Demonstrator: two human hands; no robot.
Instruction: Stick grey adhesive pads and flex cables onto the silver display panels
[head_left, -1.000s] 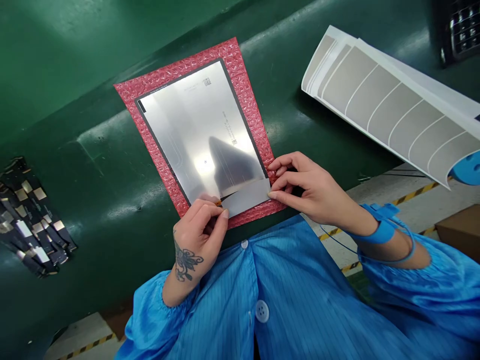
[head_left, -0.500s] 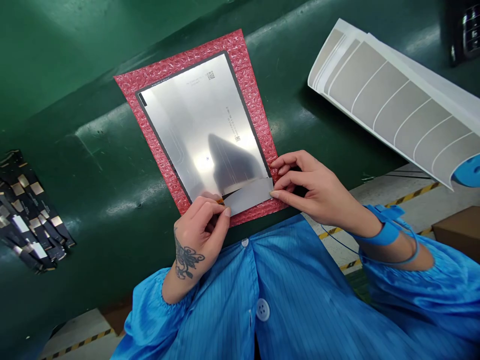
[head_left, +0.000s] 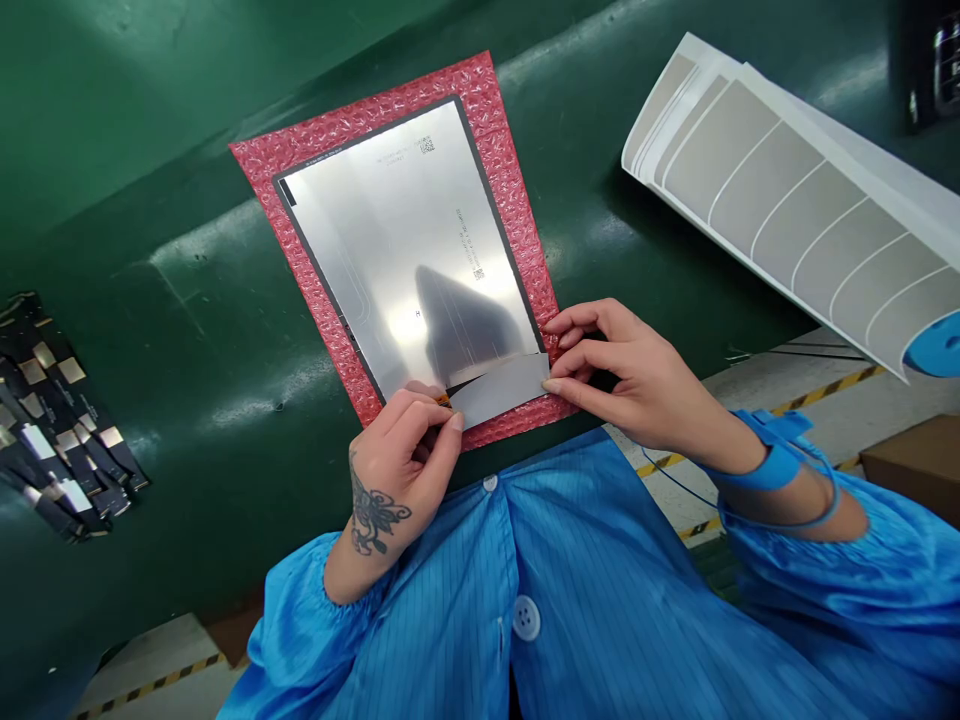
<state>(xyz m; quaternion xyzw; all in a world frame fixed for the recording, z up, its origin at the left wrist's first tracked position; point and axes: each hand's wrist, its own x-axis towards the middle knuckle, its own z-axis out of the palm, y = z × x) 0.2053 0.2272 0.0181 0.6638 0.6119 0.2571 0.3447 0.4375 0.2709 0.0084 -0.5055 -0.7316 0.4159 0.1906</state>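
A display panel (head_left: 405, 230) lies silver back up on a sheet of red bubble wrap (head_left: 517, 200). Along its near edge runs a pale grey adhesive strip (head_left: 502, 388), tilted slightly against that edge. My left hand (head_left: 409, 440) pinches the strip's left end between thumb and fingers. An orange bit of flex cable (head_left: 442, 399) peeks out by those fingertips. At the strip's right end, my right hand (head_left: 615, 370) has its thumb and index finger closed on the corner, the other fingers curled beside the panel's edge.
A green mat (head_left: 225, 330) covers the table. Several dark flex circuit boards (head_left: 67, 430) are piled at the left. On the right lies a curled sheet of grey adhesive strips (head_left: 795, 190), with a blue roll (head_left: 937, 345) at its end. A blue wrist strap (head_left: 772, 465) circles my right wrist.
Hardly anything differs. The view has shifted a little, and both hands keep hold of the strip's two ends over the panel's near edge.
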